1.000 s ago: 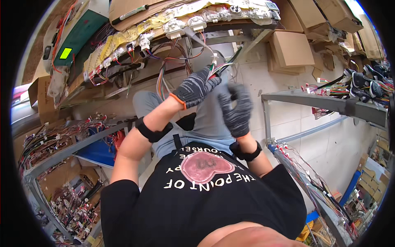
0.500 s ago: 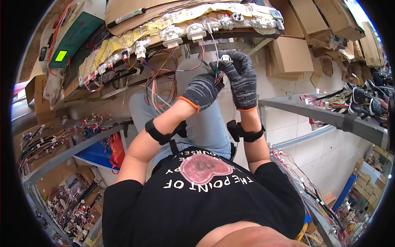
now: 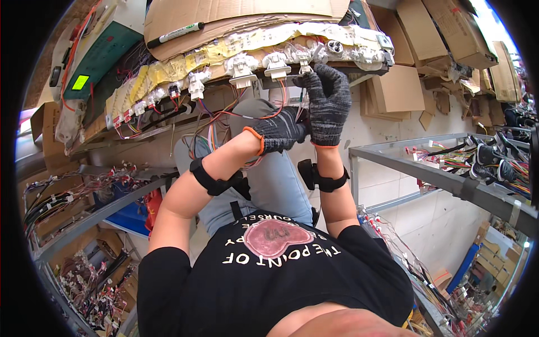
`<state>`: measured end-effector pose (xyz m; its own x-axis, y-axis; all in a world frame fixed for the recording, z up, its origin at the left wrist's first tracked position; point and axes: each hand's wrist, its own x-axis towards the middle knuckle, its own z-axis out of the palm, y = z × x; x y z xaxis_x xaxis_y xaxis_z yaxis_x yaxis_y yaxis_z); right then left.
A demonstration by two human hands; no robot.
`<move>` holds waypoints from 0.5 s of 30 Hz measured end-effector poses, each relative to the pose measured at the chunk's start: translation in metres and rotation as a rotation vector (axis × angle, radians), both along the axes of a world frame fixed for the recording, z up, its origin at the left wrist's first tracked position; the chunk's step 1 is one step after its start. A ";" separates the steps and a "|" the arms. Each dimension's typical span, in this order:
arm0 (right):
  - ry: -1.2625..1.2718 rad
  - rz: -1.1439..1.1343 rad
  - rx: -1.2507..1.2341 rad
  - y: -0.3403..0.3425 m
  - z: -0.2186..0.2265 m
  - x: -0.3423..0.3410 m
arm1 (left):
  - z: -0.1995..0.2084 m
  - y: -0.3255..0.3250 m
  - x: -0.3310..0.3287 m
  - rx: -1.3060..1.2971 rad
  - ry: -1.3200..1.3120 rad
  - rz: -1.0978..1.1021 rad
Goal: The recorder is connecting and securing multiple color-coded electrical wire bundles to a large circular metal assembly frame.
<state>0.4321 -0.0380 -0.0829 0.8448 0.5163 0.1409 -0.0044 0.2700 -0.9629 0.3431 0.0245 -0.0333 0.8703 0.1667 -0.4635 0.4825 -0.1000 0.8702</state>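
Both hands wear dark grey knit gloves with orange cuffs. My left hand (image 3: 282, 130) is closed around a bundle of thin coloured wires above my knees; the palm hides part of it. Higher up, my right hand (image 3: 327, 104) pinches at a white plug connector (image 3: 305, 60) on the front edge of the test board (image 3: 222, 48). Its fingertips partly cover the connector, and wires run down from there toward my left hand. Along the same edge sit more white connectors (image 3: 242, 71) with coloured wires hanging below them.
A black-and-white marker (image 3: 176, 35) lies on cardboard (image 3: 241, 14) behind the board. At the left stands a green tester box (image 3: 104, 53) with a lit display. Metal racks (image 3: 426, 158) with wire harnesses flank me. Cardboard boxes (image 3: 398, 90) are stacked at far right.
My right hand has moved up from beside my left hand to the board's edge, with the white connector now there. My left hand has shifted slightly lower, still gripping the wires.
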 end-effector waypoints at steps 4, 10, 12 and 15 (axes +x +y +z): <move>0.048 -0.025 0.021 0.006 0.001 0.003 | -0.010 0.000 0.004 0.036 -0.130 0.058; -0.385 -0.265 -0.277 -0.008 0.027 0.008 | -0.031 -0.005 0.010 0.043 -0.258 0.114; -0.316 -0.274 -0.385 -0.048 0.018 0.013 | -0.016 0.001 0.012 0.030 -0.079 0.005; 0.240 0.567 -0.818 -0.110 -0.026 0.022 | 0.000 0.014 0.014 -0.314 0.073 0.012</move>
